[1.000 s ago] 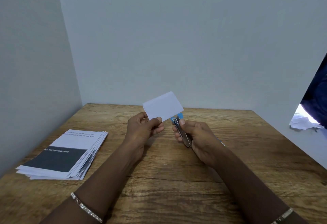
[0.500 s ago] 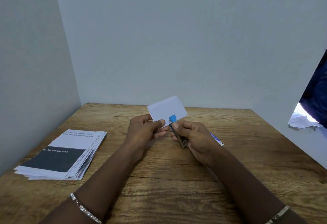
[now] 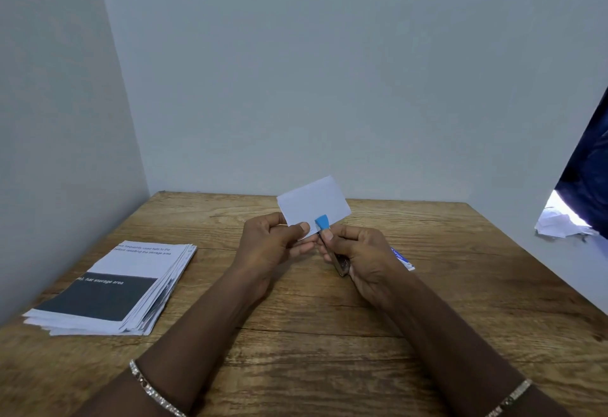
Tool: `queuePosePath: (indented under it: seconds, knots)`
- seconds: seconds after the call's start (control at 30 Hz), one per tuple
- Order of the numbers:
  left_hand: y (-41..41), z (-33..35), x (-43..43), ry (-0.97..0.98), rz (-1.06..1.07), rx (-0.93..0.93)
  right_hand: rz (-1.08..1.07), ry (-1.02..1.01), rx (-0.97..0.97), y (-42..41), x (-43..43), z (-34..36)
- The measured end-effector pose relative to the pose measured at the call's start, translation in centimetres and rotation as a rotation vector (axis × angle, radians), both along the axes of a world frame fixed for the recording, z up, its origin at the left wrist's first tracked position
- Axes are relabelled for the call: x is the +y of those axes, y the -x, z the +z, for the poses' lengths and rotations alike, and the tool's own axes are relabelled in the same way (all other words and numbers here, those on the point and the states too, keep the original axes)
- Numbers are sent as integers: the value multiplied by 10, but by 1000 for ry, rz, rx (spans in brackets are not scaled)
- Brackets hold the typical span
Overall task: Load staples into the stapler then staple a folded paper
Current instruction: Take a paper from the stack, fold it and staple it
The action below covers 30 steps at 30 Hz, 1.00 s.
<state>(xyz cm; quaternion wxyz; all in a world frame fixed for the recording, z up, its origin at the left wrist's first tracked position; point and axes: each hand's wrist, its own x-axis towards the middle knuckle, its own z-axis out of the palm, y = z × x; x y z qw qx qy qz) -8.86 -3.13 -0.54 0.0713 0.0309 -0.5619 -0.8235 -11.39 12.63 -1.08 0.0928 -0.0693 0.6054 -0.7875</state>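
My left hand [image 3: 274, 245] pinches the lower left corner of a small folded white paper [image 3: 312, 204], held upright above the middle of the table. My right hand [image 3: 360, 258] grips a small metal stapler [image 3: 332, 252] with a blue tip. The blue tip lies over the paper's lower edge, right beside my left thumb, so the stapler's jaws sit around that edge. Most of the stapler body is hidden in my right palm.
A stack of folded printed sheets [image 3: 112, 288] lies at the table's left. A small blue and white staple box [image 3: 403, 258] peeks out behind my right hand. The wooden table [image 3: 329, 350] stands in a corner of grey walls. Crumpled paper [image 3: 559, 222] lies beyond the right wall.
The stapler's blue tip has moved from beside the paper onto its lower edge. Both hands have drawn closer together, and the paper has shifted slightly right.
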Motion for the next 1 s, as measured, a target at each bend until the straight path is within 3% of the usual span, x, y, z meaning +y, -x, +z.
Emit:
queuePosePath:
  seconds: [0.17,0.47,1.0]
  knots:
    - [0,2,1,-37,0,-1,-81,-1,-62,1,-4,3]
    - [1,0,-3,-22,27,-16,118,37,-71,3,7,3]
    - [3,-2,-3,-23,0,1,99,36,-36,3,6,0]
